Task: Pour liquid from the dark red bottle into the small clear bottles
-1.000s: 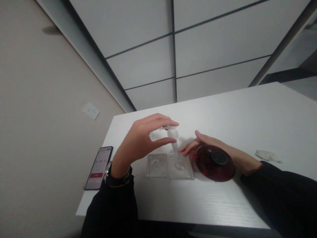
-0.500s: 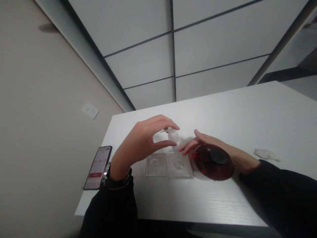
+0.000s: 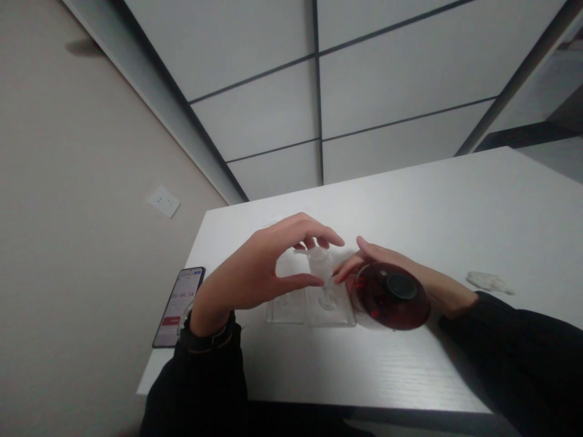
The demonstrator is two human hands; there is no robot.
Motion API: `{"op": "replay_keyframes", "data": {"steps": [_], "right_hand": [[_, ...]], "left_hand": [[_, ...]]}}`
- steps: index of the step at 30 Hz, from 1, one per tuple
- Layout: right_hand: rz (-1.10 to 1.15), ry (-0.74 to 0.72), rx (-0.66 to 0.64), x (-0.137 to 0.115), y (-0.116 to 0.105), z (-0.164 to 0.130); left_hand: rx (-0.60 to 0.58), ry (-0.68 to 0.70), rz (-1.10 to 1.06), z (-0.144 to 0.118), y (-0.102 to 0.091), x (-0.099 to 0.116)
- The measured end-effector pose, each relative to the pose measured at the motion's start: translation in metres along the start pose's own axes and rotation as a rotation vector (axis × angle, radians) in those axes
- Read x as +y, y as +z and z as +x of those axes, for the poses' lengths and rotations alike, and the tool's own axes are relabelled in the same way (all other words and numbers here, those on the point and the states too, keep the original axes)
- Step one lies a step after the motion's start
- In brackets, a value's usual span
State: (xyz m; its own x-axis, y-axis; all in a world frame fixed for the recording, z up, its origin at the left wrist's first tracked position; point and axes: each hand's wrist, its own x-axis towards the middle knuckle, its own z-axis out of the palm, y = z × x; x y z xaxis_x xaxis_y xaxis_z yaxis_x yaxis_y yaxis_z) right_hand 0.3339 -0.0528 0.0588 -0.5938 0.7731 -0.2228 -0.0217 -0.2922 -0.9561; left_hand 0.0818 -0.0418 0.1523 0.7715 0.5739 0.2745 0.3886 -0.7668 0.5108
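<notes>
My left hand (image 3: 259,270) pinches a small clear plastic vial (image 3: 320,262) between thumb and fingers, its tip pointing down over the right well of a clear two-well plastic case (image 3: 310,305) on the white table (image 3: 410,206). My right hand (image 3: 392,273) lies on the table just right of the case, fingers touching its far right corner. A dark red round object with a black centre (image 3: 390,296) sits at my right wrist and hides part of that hand.
A smartphone (image 3: 179,305) with a lit screen lies near the table's left edge. A crumpled white scrap (image 3: 489,281) rests on the table to the right. A wall with a socket (image 3: 163,201) stands left of the table.
My left hand has lowered the vial closer to the case's right well and its fingers have curled further over it. My right hand has stayed put.
</notes>
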Motion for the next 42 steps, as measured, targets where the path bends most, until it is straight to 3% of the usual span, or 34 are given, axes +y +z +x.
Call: {"op": "replay_keyframes", "data": {"steps": [7, 11, 15, 20, 25, 30, 33, 37, 39, 42], "right_hand": [[0.014, -0.06, -0.027, 0.006, -0.001, 0.003], [-0.007, -0.054, -0.036, 0.011, -0.005, 0.007], [0.004, -0.052, -0.058, 0.012, -0.006, 0.009], [-0.002, -0.047, -0.041, 0.011, -0.004, 0.008], [-0.009, -0.008, -0.036, 0.012, -0.004, 0.008], [0.01, 0.006, -0.053, 0.016, -0.007, 0.008], [0.063, -0.02, -0.085, 0.02, -0.009, 0.006], [0.133, -0.135, -0.087, 0.019, -0.012, -0.001], [0.112, -0.235, -0.179, 0.017, -0.019, -0.001], [0.044, -0.349, -0.398, 0.018, -0.034, 0.004]], "left_hand": [[0.02, -0.012, -0.028, 0.0, -0.001, 0.007], [0.224, -0.127, 0.01, -0.001, 0.001, -0.01], [0.431, -0.288, -0.041, -0.004, 0.013, -0.051], [0.417, -0.348, 0.124, -0.005, 0.036, -0.093], [0.298, -0.405, 0.312, -0.002, 0.055, -0.115], [0.233, -0.406, 0.317, 0.002, 0.074, -0.131], [0.248, -0.388, 0.303, 0.003, 0.07, -0.125], [0.295, -0.283, 0.121, 0.001, 0.037, -0.085], [0.181, -0.266, -0.025, -0.002, 0.018, -0.059], [-0.088, -0.262, -0.095, -0.006, 0.001, -0.026]]}}
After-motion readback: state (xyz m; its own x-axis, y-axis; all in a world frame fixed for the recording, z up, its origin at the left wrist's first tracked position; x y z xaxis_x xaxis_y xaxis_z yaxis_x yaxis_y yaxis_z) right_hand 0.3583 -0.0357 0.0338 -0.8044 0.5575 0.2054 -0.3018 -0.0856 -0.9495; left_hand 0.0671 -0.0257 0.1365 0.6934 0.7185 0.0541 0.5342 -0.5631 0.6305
